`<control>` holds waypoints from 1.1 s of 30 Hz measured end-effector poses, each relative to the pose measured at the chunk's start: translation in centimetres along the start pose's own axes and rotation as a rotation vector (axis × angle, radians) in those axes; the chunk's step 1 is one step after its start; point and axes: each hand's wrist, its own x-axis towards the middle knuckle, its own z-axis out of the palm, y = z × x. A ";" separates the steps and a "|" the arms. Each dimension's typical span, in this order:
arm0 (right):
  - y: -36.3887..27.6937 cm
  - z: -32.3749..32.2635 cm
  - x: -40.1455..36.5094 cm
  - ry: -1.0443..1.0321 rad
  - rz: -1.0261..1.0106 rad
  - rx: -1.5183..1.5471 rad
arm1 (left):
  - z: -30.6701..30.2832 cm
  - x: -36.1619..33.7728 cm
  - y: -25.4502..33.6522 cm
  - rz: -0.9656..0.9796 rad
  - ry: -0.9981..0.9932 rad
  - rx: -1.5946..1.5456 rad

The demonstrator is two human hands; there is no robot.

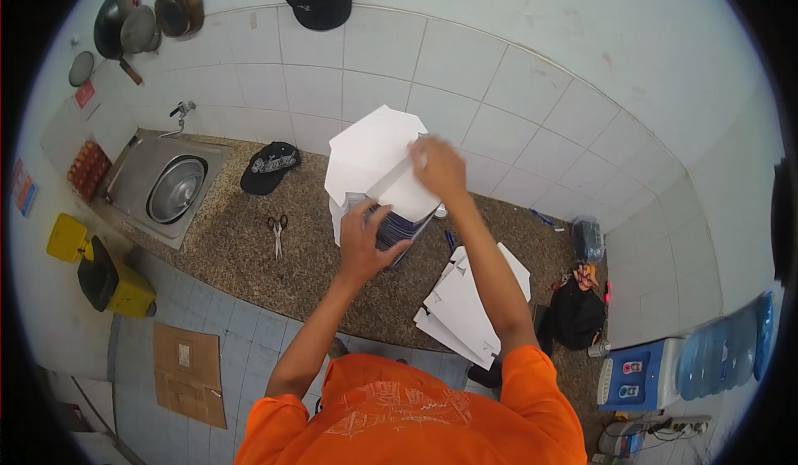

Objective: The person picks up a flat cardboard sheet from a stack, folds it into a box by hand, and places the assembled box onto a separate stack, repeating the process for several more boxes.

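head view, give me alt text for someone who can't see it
An orange-shirted person works at white card and a dark striped item on a speckled counter, left hand spread, right hand blurred. Scissors, a black cap and a metal sink are to the left; more white sheets lie at right.

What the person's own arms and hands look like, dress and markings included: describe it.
The left hand and right hand are bare: no glove or watch shows, though the right hand is blurred. The forearms are uncovered too. Both sleeves are short and plain orange, part of an orange shirt with a pale line-drawn print.
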 end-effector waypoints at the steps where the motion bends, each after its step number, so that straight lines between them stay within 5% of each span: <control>1: 2.3 0.1 1.6 -0.150 0.114 -0.065 | 0.0 0.1 0.9 0.163 0.010 0.073; 5: 11.6 7.3 2.9 -0.570 0.302 0.056 | 3.1 -1.1 0.7 0.238 -0.218 0.047; 10: 8.9 5.3 1.3 -0.523 0.410 0.075 | 4.6 -2.4 0.3 0.225 -0.123 0.076; 13: 8.3 3.3 0.5 -0.432 0.408 0.107 | 3.3 -2.0 1.6 0.236 -0.125 0.086; 15: 8.2 2.5 -2.3 0.413 0.402 0.677 | 2.2 -2.5 2.3 0.234 -0.105 0.095; 17: 9.3 0.5 -8.7 0.337 0.494 0.389 | 0.5 -5.2 1.8 0.203 -0.114 -0.076; 19: 11.5 1.6 -19.5 -0.018 0.236 0.452 | -1.0 -9.2 0.3 0.021 -0.318 -0.271; 20: 11.5 0.7 -25.0 -0.502 0.407 0.127 | -1.5 -11.9 -0.7 -0.063 -0.378 -0.290; 21: 13.5 2.8 -32.2 -0.917 0.335 -0.272 | -1.6 -14.5 -1.4 -0.148 -0.438 -0.309; 22: 12.6 0.6 -35.2 -1.214 0.438 -0.135 | -1.9 -16.6 -1.5 -0.152 -0.448 -0.315; 24: 11.4 -2.2 -40.1 -1.147 0.491 -0.090 | -2.2 -19.1 -1.4 -0.364 -0.574 -0.415; 27: 16.7 -0.1 -45.7 -0.897 0.471 0.179 | -0.7 -20.3 -1.4 -0.326 -0.740 -0.472; 30: 18.2 -2.9 -42.4 -0.748 0.427 0.186 | 2.2 -18.7 -1.3 -0.400 -0.990 -0.484; 31: 18.4 -3.8 -42.7 -0.493 0.454 0.137 | 2.9 -17.7 -0.9 -0.392 -1.002 -0.484; 32: 14.9 -7.7 -38.6 -0.372 0.713 0.059 | 3.7 -16.6 0.0 -0.445 -0.992 -0.572; 33: 12.5 -9.5 -36.6 -0.069 0.658 0.028 | 4.6 -15.6 1.0 -0.504 -0.973 -0.663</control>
